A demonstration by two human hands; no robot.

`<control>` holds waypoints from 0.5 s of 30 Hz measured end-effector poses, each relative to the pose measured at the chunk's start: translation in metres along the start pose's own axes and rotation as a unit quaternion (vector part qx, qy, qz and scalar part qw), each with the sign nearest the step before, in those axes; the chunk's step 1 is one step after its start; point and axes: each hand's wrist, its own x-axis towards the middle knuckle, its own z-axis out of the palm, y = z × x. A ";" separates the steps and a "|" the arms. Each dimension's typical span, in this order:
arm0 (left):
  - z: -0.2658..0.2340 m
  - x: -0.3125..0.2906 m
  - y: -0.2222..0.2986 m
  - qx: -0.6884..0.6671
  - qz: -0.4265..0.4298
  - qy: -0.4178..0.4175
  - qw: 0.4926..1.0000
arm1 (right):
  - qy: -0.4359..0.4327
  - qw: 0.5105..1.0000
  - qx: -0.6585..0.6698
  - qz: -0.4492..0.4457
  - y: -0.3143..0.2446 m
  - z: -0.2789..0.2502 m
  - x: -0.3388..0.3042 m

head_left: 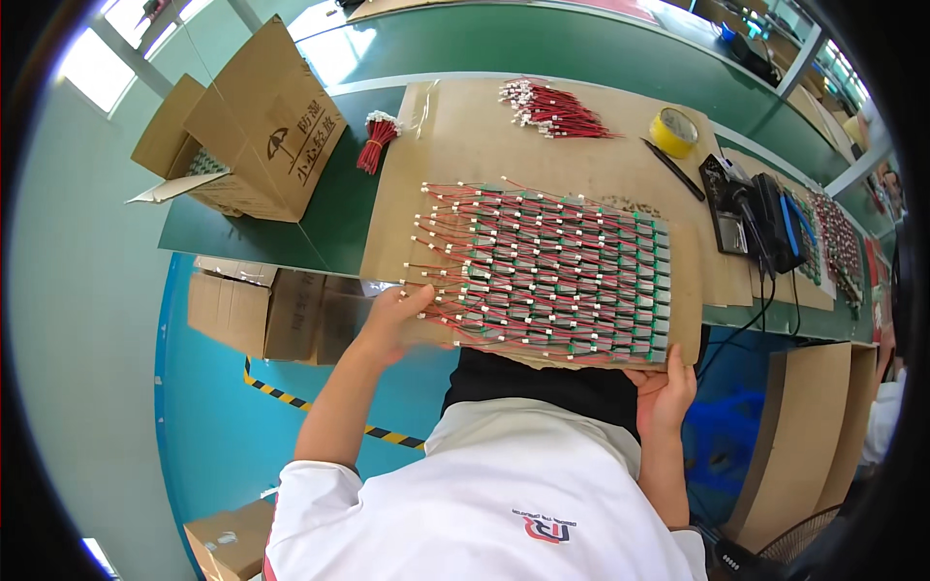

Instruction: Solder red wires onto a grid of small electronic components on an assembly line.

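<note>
Left hand (392,324), right hand (664,392) clamped on near corners of cardboard sheet (465,136); wired boards (552,271) likely loose, fragile; sheet probably bendy.

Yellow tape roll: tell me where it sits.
In the head view, the yellow tape roll lies on the cardboard sheet at upper right, right of the loose red wire bundle, beside a black pen-like tool.

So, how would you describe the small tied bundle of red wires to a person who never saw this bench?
Start at the big open cardboard box on the left end of the green bench. Just right of it, at the left edge of the brown cardboard sheet, lies the small bundle of red wires. Unlike the loose pile of red wires further right, it is tied tight, with white ends on top.
</note>
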 end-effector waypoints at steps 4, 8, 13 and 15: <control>0.004 0.000 0.001 0.063 0.014 -0.011 0.998 | 0.010 1.000 0.011 -0.003 0.003 0.000 0.002; 0.009 -0.004 0.002 0.051 -0.004 -0.014 0.999 | 0.019 1.000 0.010 -0.023 0.005 -0.008 0.007; 0.009 -0.002 -0.004 0.066 0.040 0.000 0.997 | -0.028 0.999 0.023 -0.040 0.009 -0.014 0.012; 0.006 0.000 -0.008 0.067 0.062 -0.012 0.996 | -0.045 0.997 0.032 -0.050 0.010 -0.015 0.012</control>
